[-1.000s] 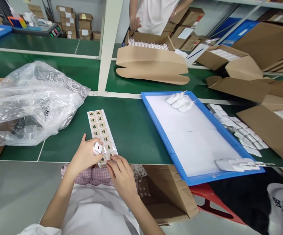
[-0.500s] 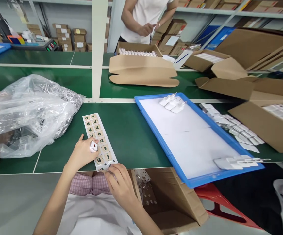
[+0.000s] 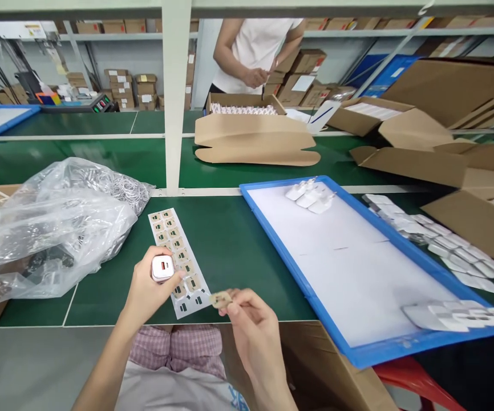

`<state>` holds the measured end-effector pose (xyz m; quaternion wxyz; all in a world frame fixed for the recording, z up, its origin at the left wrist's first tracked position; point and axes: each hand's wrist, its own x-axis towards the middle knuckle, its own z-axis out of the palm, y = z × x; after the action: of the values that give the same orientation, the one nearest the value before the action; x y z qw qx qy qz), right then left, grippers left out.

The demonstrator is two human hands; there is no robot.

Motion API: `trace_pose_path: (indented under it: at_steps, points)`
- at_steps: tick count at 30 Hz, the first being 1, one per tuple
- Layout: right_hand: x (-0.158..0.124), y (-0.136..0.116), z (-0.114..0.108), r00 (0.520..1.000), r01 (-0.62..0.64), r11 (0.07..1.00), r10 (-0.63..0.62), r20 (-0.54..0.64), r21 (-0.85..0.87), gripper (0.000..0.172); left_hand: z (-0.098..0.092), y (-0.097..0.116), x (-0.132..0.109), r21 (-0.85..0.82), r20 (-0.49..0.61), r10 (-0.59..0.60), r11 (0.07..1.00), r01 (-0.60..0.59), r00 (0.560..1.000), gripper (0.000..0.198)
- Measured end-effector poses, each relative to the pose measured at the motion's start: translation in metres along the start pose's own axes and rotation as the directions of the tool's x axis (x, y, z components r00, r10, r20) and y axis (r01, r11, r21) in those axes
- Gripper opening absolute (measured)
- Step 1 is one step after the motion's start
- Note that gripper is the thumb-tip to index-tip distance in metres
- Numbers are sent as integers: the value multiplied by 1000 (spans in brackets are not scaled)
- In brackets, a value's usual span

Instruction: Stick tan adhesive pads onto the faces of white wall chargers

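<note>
My left hand [image 3: 148,285] is wrapped round a small white charger [image 3: 162,268], whose port face with a red slot points up toward me. Under its thumb lies a white sheet of stickers [image 3: 182,237], with rows of tan labels that have dark cut-outs. My right hand [image 3: 258,328] pinches one peeled tan sticker [image 3: 221,299] between thumb and forefinger, just off the sheet's lower right corner. Bare white backing with dark marks shows at the sheet's near end.
A clear plastic bag [image 3: 71,211] of coiled cables lies left. To the right, a blue-rimmed white board [image 3: 315,257] carries white chargers [image 3: 309,194]. More white pieces [image 3: 439,234] lie beside open cartons [image 3: 478,222]. Another person [image 3: 255,57] stands across the green bench behind a box [image 3: 247,108].
My right hand has lifted a sticker from the sheet's near end and moved right. The left hand has turned the charger's port face upward. The whole view has shifted slightly.
</note>
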<state>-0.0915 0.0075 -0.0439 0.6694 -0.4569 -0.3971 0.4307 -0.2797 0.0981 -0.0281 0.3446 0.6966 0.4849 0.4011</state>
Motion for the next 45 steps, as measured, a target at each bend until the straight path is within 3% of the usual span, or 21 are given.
trace_pose_path:
  at_steps: [3,5,9,14,17,21,25,32,45]
  points:
    - [19,-18,14,995,-84,978,92,-32,190,34,3,16,-15,-296,30,74,953,-62,997,46]
    - [23,-26,21,989,-132,954,146,-31,269,33,8,21,-21,-370,23,131,922,-114,991,48]
    - [18,-32,28,978,-201,916,208,19,347,26,24,20,-20,-390,-147,238,878,-278,960,37]
    - [12,-31,40,987,-144,910,159,-8,390,25,42,22,-16,-635,-250,183,710,-304,951,34]
    - [12,-30,45,990,-110,921,136,-42,374,25,43,23,-17,-643,-199,196,714,-279,960,36]
    - [12,-28,47,989,-107,934,134,-55,342,26,34,23,-21,-595,-5,174,791,-143,985,35]
    - [5,-27,52,991,-55,959,87,-103,277,28,25,25,-24,-543,118,206,832,-111,971,40]
    - [-9,-34,59,988,-82,971,108,-107,225,30,28,26,-28,-650,114,294,744,-152,949,49]
    - [-18,-43,68,983,-115,975,139,-118,191,36,23,37,-27,-579,50,335,777,-246,941,45]
